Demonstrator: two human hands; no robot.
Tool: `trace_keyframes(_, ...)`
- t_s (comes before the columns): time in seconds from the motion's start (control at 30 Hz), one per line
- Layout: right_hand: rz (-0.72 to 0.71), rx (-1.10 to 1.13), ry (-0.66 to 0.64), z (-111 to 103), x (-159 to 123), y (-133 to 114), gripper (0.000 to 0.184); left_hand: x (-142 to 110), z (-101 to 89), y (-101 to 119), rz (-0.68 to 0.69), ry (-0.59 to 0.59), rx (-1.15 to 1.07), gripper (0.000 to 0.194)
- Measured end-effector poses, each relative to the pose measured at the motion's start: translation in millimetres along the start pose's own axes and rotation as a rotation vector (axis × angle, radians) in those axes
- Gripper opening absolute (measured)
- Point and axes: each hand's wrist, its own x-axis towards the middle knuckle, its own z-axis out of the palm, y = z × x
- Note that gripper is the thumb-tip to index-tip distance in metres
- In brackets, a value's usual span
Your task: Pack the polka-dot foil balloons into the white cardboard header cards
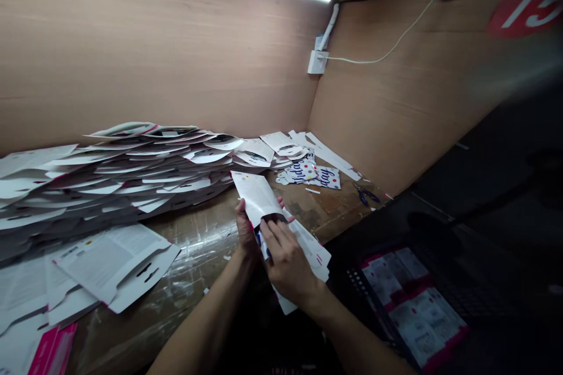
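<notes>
Bare left hand (246, 228) and right hand (288, 263) grip a white folded card sleeve (255, 196), fingers (281, 249) closed on it above the worktop (197, 252); a tall heap of printed cards (118, 170) stands to the left, while pink-edged cards (413, 304) already lie in a black crate (352, 275).

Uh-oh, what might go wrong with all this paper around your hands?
The leaning stack of white cards might slide if bumped. The white card between the left hand and right hand might crease. The blue-handled snips lie near the bench edge and might get knocked off.
</notes>
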Motion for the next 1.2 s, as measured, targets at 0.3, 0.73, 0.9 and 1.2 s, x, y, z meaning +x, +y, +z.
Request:
trace_keyframes(0.3,-0.02,-0.002,-0.03,-6,-14,-7,0.073,0,-3.4,-1,-0.023,-0.012,-0.051,0.09)
trace_keyframes(0.73,0.07,-0.019,0.288,3,0,36,0.035,9,-8.3,-20,-0.134,-0.296,0.168,0.081)
trace_keyframes(0.9,0.092,0.064,0.529,-36,123,94,0.039,30,-11.1,-1,0.025,-0.199,0.457,0.072)
trace_keyframes(1.2,0.114,0.109,0.121,-67,37,113,0.027,18,-39.3,32,0.288,-0.05,2.179,0.084)
